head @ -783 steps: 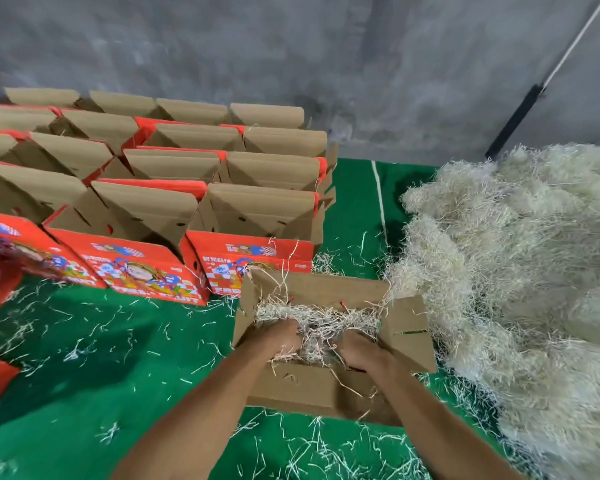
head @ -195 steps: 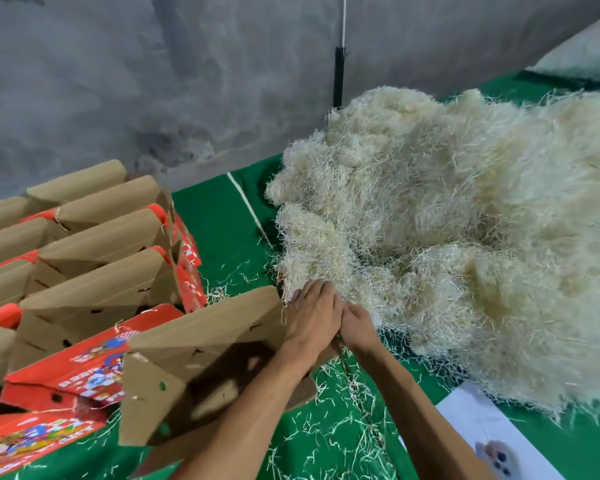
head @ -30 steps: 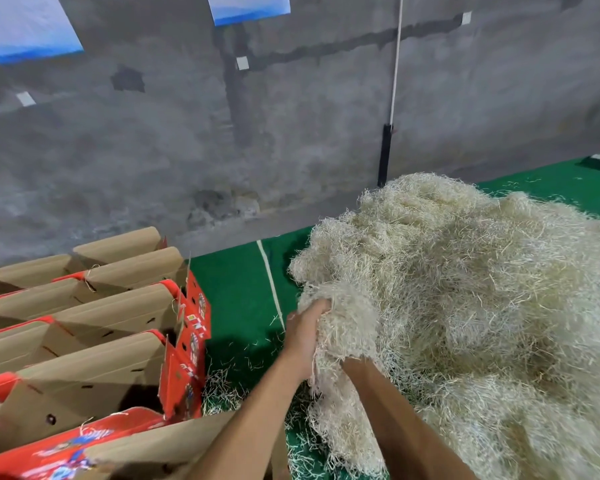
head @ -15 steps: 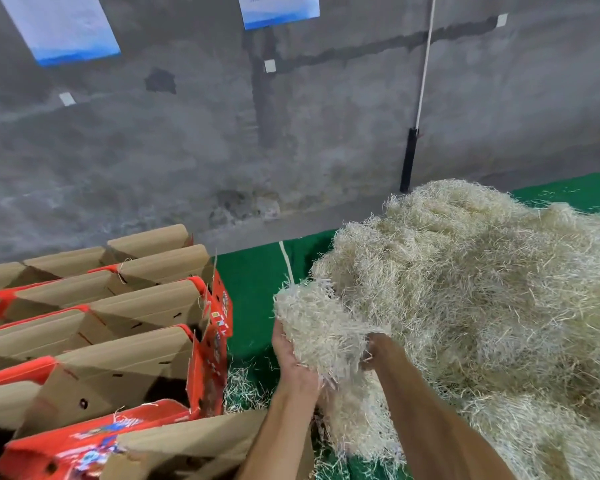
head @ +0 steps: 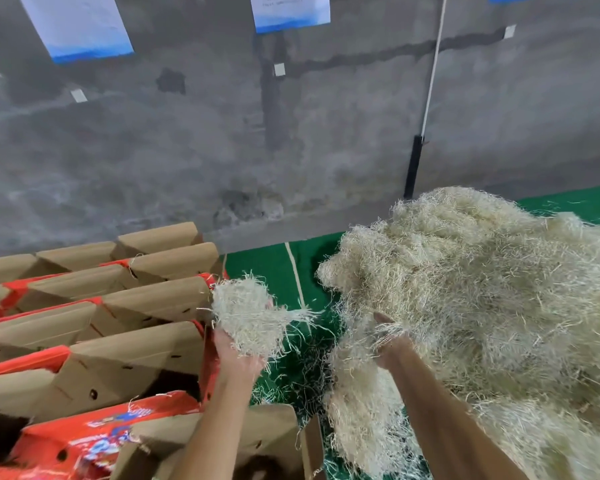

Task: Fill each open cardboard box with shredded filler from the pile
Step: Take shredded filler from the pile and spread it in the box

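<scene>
A big heap of pale shredded filler [head: 482, 299] covers the right half of the green table. My left hand [head: 236, 355] holds a loose clump of filler [head: 246, 313] lifted off the heap, over the gap between heap and boxes. My right hand [head: 390, 341] is sunk into the heap's near-left edge, its fingers hidden by strands. An open brown cardboard box [head: 267, 434] stands directly below my left forearm; its inside is mostly hidden. Rows of open red-and-brown boxes [head: 118, 344] fill the left side.
A grey concrete wall [head: 222, 133] runs behind the table, with paper sheets [head: 77, 26] stuck high on it and a white cord ending in a black rod [head: 414, 164]. The green table cover [head: 267, 268] shows between the boxes and the heap, strewn with loose strands.
My left hand has pulled a clump free of the heap and carried it left, toward the boxes. My right hand has let go of that clump and stays at the heap.
</scene>
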`<state>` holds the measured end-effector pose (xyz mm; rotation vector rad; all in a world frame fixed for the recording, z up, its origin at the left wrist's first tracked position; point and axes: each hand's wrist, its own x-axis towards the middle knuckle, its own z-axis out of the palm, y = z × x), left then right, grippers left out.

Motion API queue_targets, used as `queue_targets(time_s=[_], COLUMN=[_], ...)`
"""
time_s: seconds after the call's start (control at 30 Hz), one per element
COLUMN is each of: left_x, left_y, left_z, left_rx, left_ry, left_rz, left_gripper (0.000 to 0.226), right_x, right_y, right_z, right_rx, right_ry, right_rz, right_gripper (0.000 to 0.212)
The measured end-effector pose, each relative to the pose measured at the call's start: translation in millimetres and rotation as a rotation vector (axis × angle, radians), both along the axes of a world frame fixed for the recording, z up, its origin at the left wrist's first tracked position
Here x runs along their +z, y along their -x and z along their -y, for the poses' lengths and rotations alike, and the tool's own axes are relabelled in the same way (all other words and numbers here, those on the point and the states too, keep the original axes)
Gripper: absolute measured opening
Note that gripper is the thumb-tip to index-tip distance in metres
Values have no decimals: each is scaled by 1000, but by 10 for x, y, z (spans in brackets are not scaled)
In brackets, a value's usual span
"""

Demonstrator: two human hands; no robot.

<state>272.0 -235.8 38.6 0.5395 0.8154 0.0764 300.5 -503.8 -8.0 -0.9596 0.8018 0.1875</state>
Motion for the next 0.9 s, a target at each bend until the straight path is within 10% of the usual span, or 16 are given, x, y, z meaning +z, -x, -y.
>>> queue_targets(time_s=[0.17, 0.3, 0.4, 0.57, 0.73, 0.9], left_x=[93, 213, 398, 514, 41, -618], left_y=[-29, 153, 367, 950, 1754, 2280], left_z=[-75, -109, -103, -69, -487, -856], left_rx=[-122, -270, -354, -471, -771, -600], left_ry=[-92, -283, -329, -656, -952, -1105], left_rz=[105, 136, 293, 426, 156, 19], left_gripper=[57, 78, 65, 59, 115, 98], right_x=[195, 622, 1063, 1269, 753, 60], right_y=[-27, 161, 522, 1205, 1940, 2470], right_z=[-201, -527, -938, -1837, -2181, -2686], right_rx=[137, 269, 417, 506, 307, 398], right_ry=[227, 708, 590, 829, 860, 849], right_rz=[106, 174, 397, 550, 500, 319], right_gripper=[28, 65, 50, 118, 79, 54])
